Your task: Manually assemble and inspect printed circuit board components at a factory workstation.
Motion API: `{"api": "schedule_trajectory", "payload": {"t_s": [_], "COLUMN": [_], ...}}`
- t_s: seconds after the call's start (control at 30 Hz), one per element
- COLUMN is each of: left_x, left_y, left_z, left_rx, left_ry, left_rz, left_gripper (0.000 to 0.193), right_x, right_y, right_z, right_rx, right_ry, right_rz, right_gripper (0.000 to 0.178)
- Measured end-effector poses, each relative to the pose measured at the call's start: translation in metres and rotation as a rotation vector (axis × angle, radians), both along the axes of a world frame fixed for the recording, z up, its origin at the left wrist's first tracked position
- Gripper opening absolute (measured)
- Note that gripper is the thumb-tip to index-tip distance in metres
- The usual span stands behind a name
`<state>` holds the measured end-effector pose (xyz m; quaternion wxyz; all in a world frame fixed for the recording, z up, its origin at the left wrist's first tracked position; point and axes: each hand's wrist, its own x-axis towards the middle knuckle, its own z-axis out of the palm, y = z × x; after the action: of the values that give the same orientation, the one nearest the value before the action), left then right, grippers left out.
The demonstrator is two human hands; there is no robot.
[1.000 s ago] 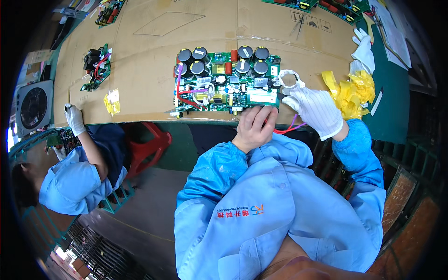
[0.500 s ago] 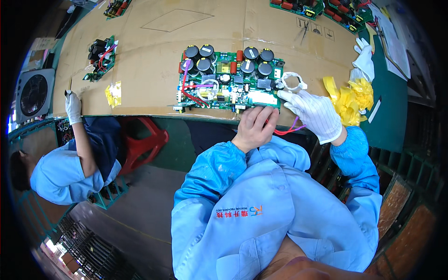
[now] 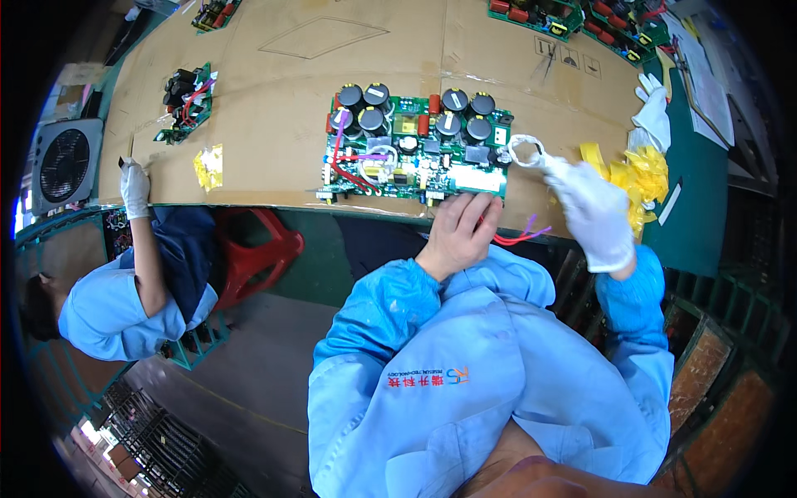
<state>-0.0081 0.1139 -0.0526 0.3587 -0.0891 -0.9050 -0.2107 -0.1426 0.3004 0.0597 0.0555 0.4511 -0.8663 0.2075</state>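
Observation:
A green circuit board [image 3: 432, 148] with tall black capacitors lies near the front edge of the cardboard-covered table. My bare left hand [image 3: 458, 231] has its fingers curled over the board's near edge; the thumb side is hidden. Red wires with purple ends [image 3: 523, 236] come out beside that hand. To the right of the board, my right hand [image 3: 591, 214] in a white glove is smeared by motion, so its grip does not show. Its fingertips are close to a coiled white cable [image 3: 525, 150] at the board's right end.
Crumpled yellow film [image 3: 646, 178] and a white glove [image 3: 654, 112] lie on the right. More boards [image 3: 535, 17] stand along the far side, another [image 3: 186, 101] at left. A co-worker's gloved hand [image 3: 134, 189] rests at the left edge, near a fan [image 3: 66, 164].
My right hand has drawn away from the board's right end, toward the right. My left hand stays at the near edge. The whole view has shifted slightly.

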Motion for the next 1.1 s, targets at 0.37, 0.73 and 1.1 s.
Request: {"api": "schedule_trajectory", "payload": {"t_s": [0.37,0.73,1.1], "left_x": [0.01,-0.02,-0.009], "left_y": [-0.049,-0.17,-0.163], "left_z": [0.083,0.139,0.131], "left_rx": [-0.113,-0.006,-0.383], "left_ry": [0.126,-0.328,-0.219], "left_rz": [0.117,0.013,-0.09], "left_gripper": [0.049,0.039,0.021], "right_x": [0.014,0.024,0.062], "right_y": [0.101,0.022,-0.079], "right_z": [0.017,0.024,0.027], "right_rx": [0.069,-0.406,-0.167], "right_ry": [-0.614,-0.526,0.019], "right_rz": [-0.451,-0.408,0.124], "right_gripper": [0.049,0.04,0.034]}}
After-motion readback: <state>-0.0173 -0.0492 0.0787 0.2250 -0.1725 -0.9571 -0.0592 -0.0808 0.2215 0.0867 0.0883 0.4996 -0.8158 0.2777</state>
